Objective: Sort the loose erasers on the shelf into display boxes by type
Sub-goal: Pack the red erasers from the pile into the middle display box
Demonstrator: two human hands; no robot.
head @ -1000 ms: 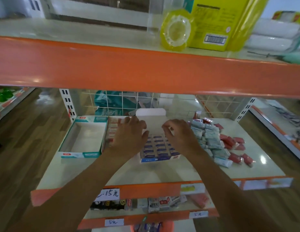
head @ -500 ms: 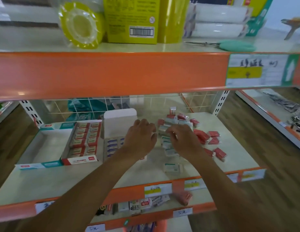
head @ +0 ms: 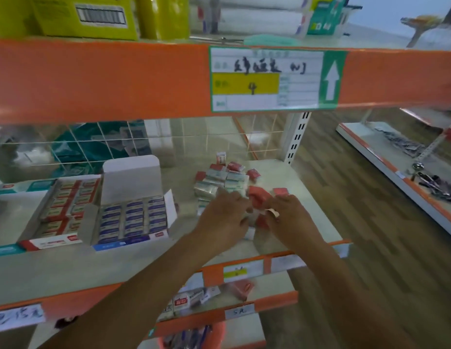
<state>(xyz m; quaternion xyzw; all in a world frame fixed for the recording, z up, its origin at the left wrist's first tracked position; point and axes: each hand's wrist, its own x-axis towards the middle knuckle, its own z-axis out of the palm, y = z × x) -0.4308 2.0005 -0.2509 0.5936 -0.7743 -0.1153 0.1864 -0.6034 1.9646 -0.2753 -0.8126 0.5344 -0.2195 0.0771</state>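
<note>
Loose erasers [head: 220, 181], some in pale wrappers and some in red ones, lie heaped at the right of the middle shelf [head: 123, 263]. My left hand [head: 223, 216] curls over the front of the heap with its fingertips hidden. Beside it, my right hand [head: 291, 219] pinches a red eraser [head: 257, 199] at the heap's near edge. To the left stand a blue display box [head: 133, 219] with its lid flap up and a red display box [head: 64, 209], both packed with rows of erasers. A teal display box [head: 7, 188] sits at the far left.
The orange rim of the upper shelf [head: 100, 79], with a price label [head: 269, 79], hangs low above the work area. A wire grid [head: 113, 142] backs the shelf. Below, a lower shelf [head: 194, 301] holds more small packets. Wooden floor and another rack [head: 400, 170] lie to the right.
My view swung right and both hands left the blue box for the loose heap. They now work at its red erasers near the front.
</note>
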